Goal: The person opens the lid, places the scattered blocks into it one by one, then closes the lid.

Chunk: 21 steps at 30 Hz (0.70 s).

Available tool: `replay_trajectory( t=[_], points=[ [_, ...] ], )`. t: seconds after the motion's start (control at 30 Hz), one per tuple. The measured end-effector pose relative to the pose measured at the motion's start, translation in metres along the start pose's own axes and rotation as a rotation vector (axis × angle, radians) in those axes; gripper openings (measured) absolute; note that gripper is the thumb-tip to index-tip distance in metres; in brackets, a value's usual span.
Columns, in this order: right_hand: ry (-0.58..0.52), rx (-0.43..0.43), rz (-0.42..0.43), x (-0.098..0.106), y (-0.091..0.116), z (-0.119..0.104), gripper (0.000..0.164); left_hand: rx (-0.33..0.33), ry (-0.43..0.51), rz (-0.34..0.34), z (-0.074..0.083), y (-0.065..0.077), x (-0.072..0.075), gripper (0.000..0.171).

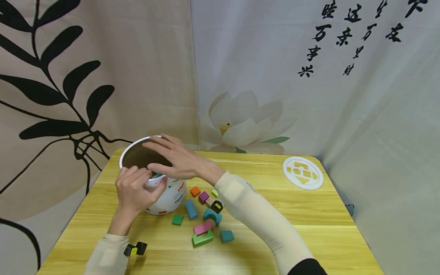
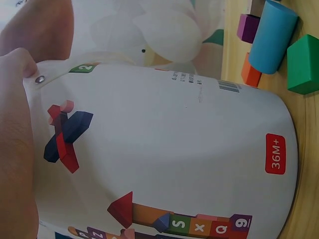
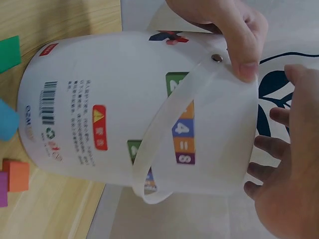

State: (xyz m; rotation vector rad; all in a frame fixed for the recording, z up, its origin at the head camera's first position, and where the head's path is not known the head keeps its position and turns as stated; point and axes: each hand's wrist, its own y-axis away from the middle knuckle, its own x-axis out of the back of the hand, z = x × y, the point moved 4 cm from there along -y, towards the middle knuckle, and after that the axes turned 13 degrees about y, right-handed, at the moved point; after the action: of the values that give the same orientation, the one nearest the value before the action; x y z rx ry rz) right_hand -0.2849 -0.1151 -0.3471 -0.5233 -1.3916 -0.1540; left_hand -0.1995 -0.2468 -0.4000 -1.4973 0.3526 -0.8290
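A white bucket [image 1: 173,200] with printed toy-block pictures stands at the table's left, tilted slightly in the head view. My left hand [image 1: 135,189] grips its near rim, the thumb outside and the fingers over the edge; the right wrist view shows that thumb near the handle's rivet. Over the bucket's mouth, my right hand [image 1: 180,158] is spread with straight fingers, holding nothing visible. The white strap handle [image 3: 154,134] hangs down the bucket's side. Something blue [image 1: 157,175] shows just inside the rim; the rest of the inside is hidden.
Loose blocks lie right of the bucket: a blue cylinder [image 1: 191,209], a green block [image 1: 177,219], an orange block [image 1: 194,191], a purple block [image 1: 203,197], a blue arch [image 1: 214,216] and several others. A white lid with shaped holes [image 1: 303,184] lies far right. Printed curtains hang behind.
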Motion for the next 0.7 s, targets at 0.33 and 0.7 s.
replay_trajectory(
  t=[0.33, 0.7],
  points=[
    [0.017, -0.018, 0.026, 0.002, 0.051, 0.017, 0.074, -0.007, -0.004, 0.011, 0.0, -0.001, 0.001, 0.049],
    [-0.014, -0.079, 0.068, -0.017, 0.127, 0.039, 0.074, 0.031, 0.007, -0.005, -0.001, 0.002, 0.001, 0.047]
  ],
)
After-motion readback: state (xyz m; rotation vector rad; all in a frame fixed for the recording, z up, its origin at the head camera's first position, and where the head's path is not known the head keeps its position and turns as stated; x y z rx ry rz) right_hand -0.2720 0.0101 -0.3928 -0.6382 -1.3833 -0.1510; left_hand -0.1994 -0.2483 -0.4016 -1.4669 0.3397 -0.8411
